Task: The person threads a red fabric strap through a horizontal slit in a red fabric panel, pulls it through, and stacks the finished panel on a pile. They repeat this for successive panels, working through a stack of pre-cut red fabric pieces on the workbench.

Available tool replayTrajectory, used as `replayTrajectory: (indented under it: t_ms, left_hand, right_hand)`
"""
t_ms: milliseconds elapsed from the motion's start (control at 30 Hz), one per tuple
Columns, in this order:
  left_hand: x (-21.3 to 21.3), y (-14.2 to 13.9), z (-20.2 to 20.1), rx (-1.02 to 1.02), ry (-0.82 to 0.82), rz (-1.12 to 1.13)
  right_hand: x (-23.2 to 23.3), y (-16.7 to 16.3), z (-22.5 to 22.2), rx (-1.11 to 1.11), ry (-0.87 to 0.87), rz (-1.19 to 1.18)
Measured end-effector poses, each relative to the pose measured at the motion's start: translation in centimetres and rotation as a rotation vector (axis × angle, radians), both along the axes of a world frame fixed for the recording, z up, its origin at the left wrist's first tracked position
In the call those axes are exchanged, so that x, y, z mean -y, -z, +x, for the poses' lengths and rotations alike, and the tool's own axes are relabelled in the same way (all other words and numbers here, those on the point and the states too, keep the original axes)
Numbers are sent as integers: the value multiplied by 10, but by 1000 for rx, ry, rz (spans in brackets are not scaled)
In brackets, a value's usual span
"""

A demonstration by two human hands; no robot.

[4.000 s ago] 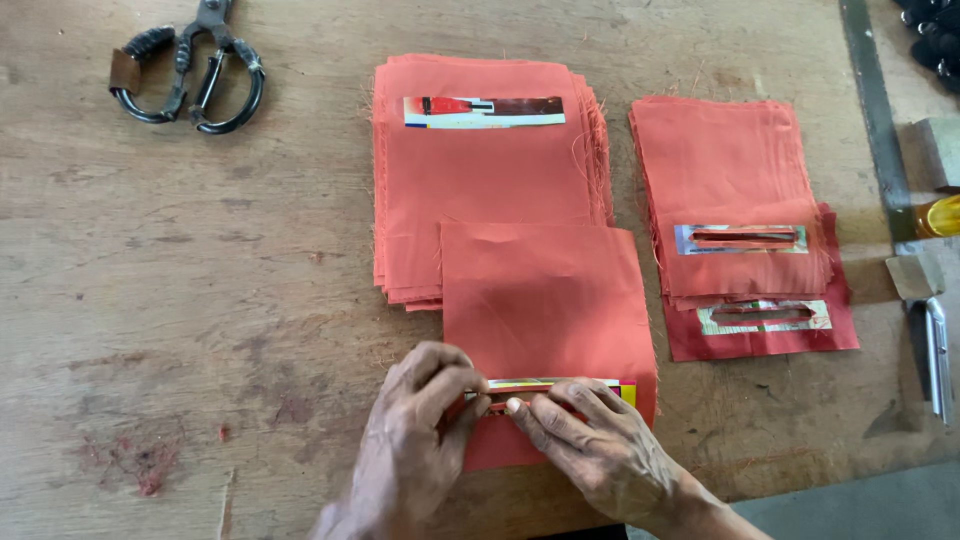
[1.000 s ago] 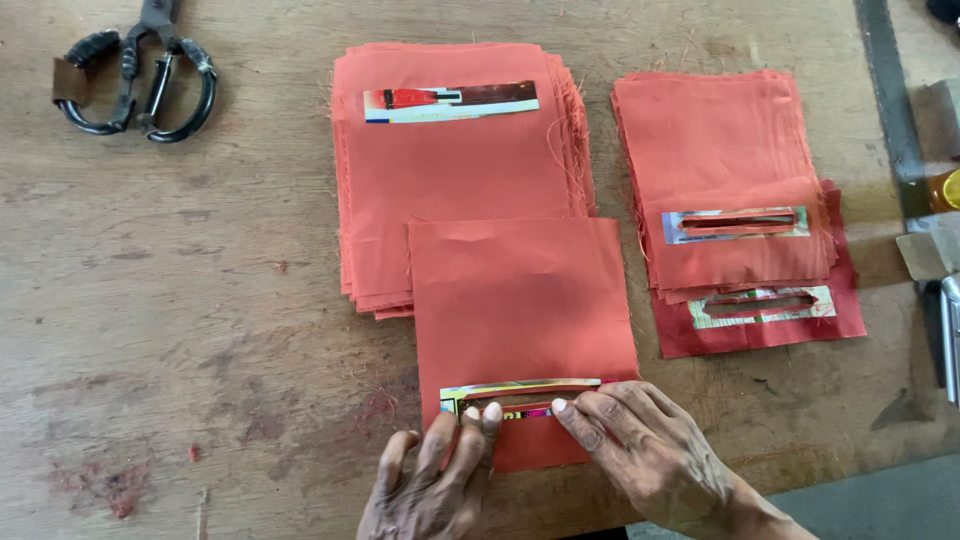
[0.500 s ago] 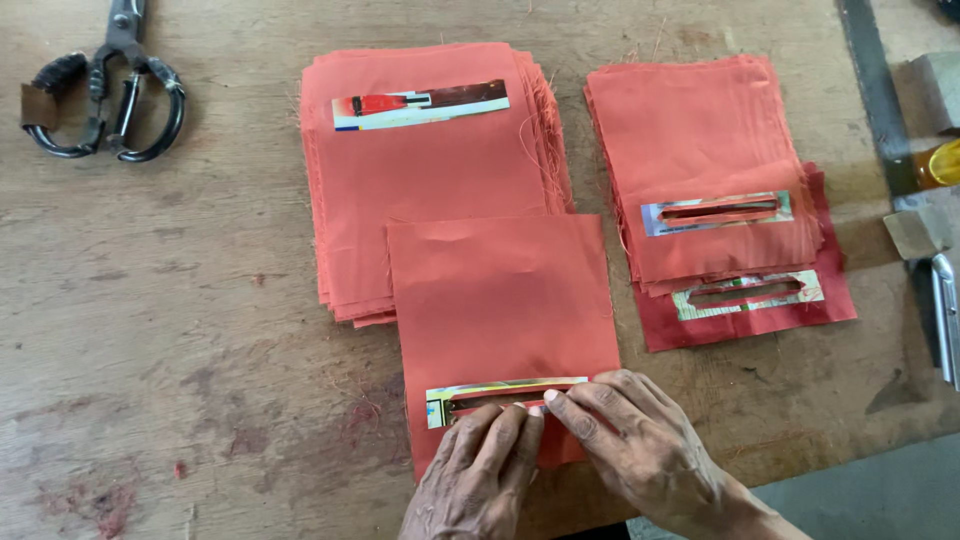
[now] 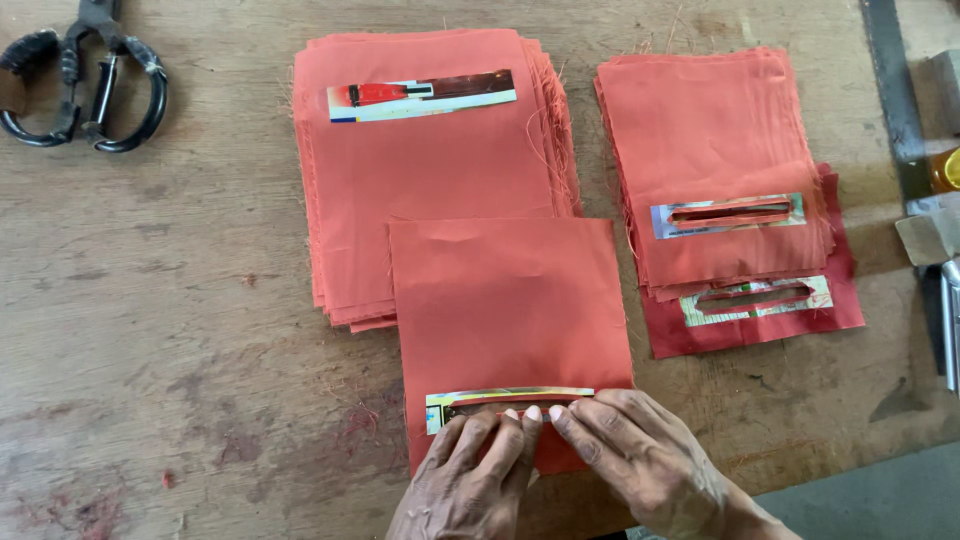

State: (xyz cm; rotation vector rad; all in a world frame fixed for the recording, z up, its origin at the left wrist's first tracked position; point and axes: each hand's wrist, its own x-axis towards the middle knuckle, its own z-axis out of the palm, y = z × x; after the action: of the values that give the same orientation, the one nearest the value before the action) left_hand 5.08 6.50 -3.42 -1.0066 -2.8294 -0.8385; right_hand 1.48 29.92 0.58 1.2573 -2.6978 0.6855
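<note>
1. Left hand (image 4: 470,480) and right hand (image 4: 640,460) are lying palm-down, fingertips meeting, on the lower edge of a single orange fabric piece (image 4: 505,310) at the near edge of the wooden table (image 4: 150,350).
2. Both hands are pressing flat with fingers extended, not clamped around anything; fingertips are pushing on fabric at the slot of a thin card template strip (image 4: 508,398) lying across the piece.
3. Fabric looks like it is being tucked through that slot, though the fingers are covering most of it.
4. The single piece is overlapping the front of a larger orange fabric stack (image 4: 430,150), which is carrying a printed card strip (image 4: 422,95) near its top.
5. To the right, a second stack (image 4: 710,130) is showing a slotted card strip (image 4: 727,213); a darker red piece (image 4: 760,320) under it is showing another.
6. Black scissors (image 4: 85,75) are sitting at the far left; metal tools (image 4: 940,240) are lining the right edge.
</note>
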Motion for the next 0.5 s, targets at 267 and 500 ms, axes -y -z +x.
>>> replayTrajectory:
  t_ms: [267, 500]
  left_hand:
    - [-1, 3, -4, 26, -2, -1]
    - [0, 5, -4, 52, -5, 69]
  right_hand:
    - [-2, 8, 9, -46, 48, 48]
    - [-3, 19, 26, -37, 124, 94]
